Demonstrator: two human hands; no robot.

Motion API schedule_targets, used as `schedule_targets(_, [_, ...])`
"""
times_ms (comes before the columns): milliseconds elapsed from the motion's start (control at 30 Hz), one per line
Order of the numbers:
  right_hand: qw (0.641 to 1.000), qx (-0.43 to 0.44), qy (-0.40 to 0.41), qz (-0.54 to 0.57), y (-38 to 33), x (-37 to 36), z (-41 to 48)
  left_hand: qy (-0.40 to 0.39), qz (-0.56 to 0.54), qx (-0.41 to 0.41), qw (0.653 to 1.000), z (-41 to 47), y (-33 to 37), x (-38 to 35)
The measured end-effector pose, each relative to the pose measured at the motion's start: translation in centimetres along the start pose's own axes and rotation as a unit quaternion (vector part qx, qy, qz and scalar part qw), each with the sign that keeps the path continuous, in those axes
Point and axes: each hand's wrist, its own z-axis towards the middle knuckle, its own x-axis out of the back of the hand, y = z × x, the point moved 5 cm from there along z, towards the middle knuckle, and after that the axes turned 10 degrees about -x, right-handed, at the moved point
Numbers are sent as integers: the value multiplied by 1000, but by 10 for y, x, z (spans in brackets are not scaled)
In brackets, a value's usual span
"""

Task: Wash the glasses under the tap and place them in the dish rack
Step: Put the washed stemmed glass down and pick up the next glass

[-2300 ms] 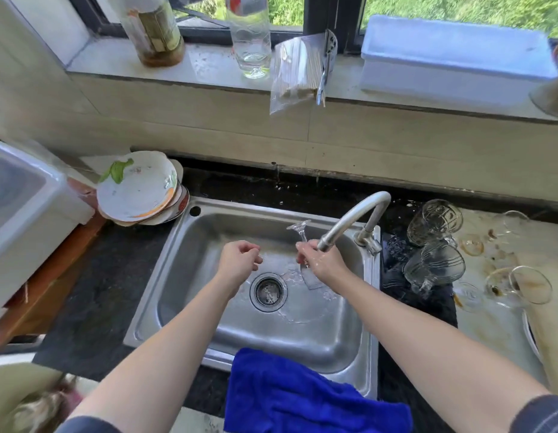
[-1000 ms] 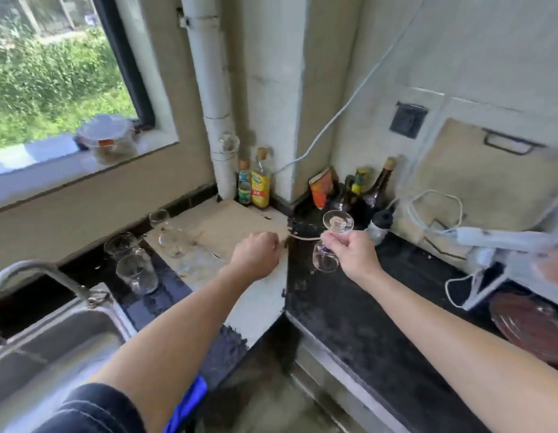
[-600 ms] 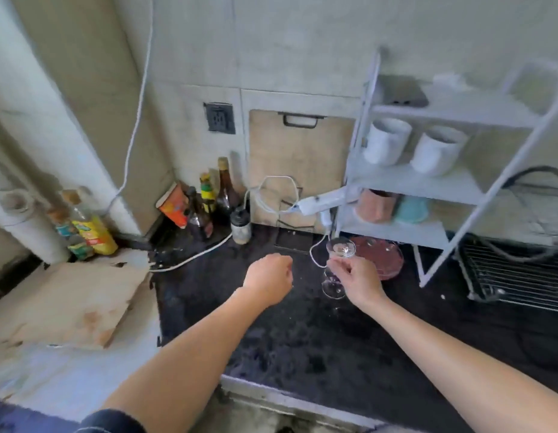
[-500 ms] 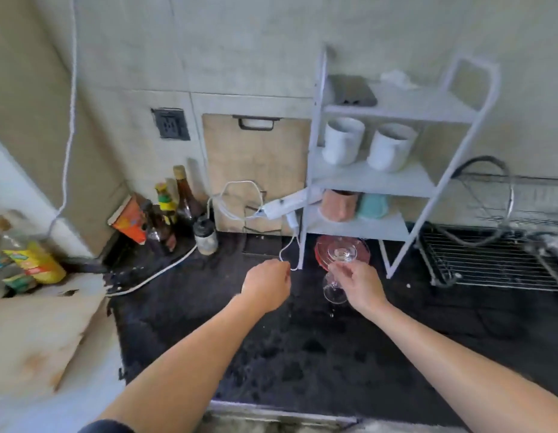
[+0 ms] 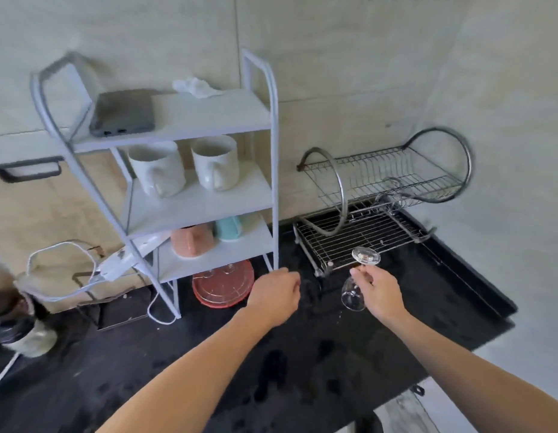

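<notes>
My right hand (image 5: 379, 290) pinches the stem of a clear stemmed glass (image 5: 354, 296), which hangs upside down with its bowl low and its round foot up. The glass is just in front of the lower tier of a two-tier wire dish rack (image 5: 365, 232) at the back right of the black counter (image 5: 271, 354). Both rack tiers hold nothing. My left hand (image 5: 276, 295) hovers over the counter left of the glass, fingers curled, holding nothing.
A white three-shelf stand (image 5: 190, 170) left of the rack carries two white mugs (image 5: 183, 167), a pink cup and a teal cup. A red plate (image 5: 223, 287) lies under it. A white power strip and cable (image 5: 115, 267) sit further left. The counter's right edge drops off.
The view swung right from the sink, past the corner, to the dish rack. My right hand carried the upturned glass along and now holds it in front of the rack's lower tier.
</notes>
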Motion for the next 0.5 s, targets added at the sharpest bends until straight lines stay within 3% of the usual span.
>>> schedule_targets(167, [999, -43, -11, -4, 55, 43, 87, 45, 9, -54, 998, 99, 61, -13])
schedule_targets(333, [998, -69, -11, 2, 93, 83, 190, 170, 27, -104, 980, 198, 113, -14])
schedule_targets(433, [998, -63, -22, 6, 106, 103, 237, 222, 61, -73, 970, 239, 123, -11])
schedule_targets(500, [998, -56, -19, 7, 110, 111, 263, 196, 86, -13, 977, 258, 117, -18])
